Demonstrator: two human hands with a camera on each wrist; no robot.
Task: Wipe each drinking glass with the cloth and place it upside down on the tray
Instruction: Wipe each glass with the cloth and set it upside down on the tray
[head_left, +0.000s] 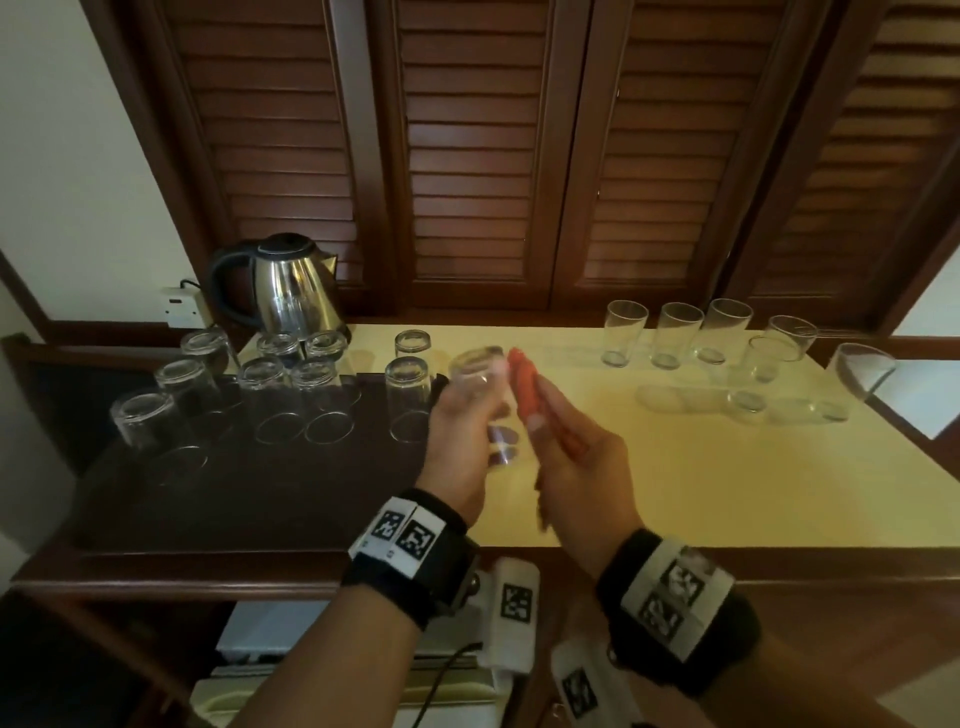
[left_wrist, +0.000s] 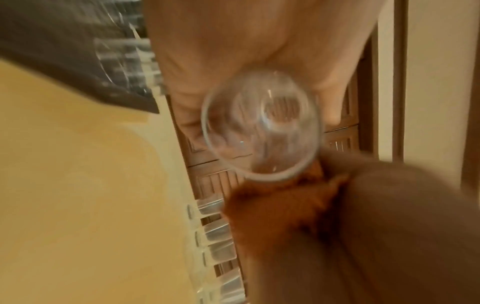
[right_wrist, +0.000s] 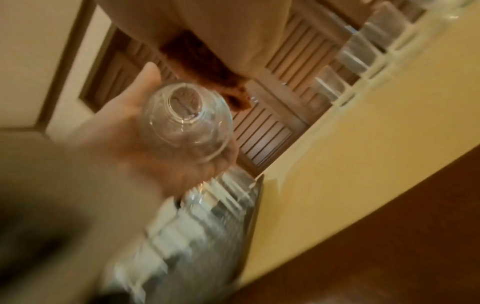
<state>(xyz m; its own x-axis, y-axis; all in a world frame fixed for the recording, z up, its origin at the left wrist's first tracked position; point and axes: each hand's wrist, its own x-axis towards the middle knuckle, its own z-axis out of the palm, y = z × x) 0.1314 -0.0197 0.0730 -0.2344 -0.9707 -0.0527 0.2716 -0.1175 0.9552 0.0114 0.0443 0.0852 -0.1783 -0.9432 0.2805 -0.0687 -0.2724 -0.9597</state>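
Observation:
My left hand (head_left: 460, 434) grips a clear drinking glass (head_left: 480, 387) above the right edge of the dark tray (head_left: 249, 499), base away from me and mouth toward my wrist. The same glass (left_wrist: 262, 127) fills the left wrist view, and its mouth (right_wrist: 185, 125) faces the right wrist camera. Right beside it, my right hand (head_left: 574, 467) holds an orange cloth (head_left: 524, 382) against the glass's side. The cloth (left_wrist: 272, 205) shows below the rim. Several glasses (head_left: 270, 384) stand upside down on the tray. Several upright glasses (head_left: 680, 335) wait at the back right of the yellow counter.
A steel kettle (head_left: 291, 291) stands behind the tray, plugged into a wall socket (head_left: 179, 304). Louvred wooden doors (head_left: 467, 156) close off the back. One more glass (head_left: 860, 371) stands at the counter's far right edge. Bare yellow counter (head_left: 727, 483) lies in front of the upright glasses.

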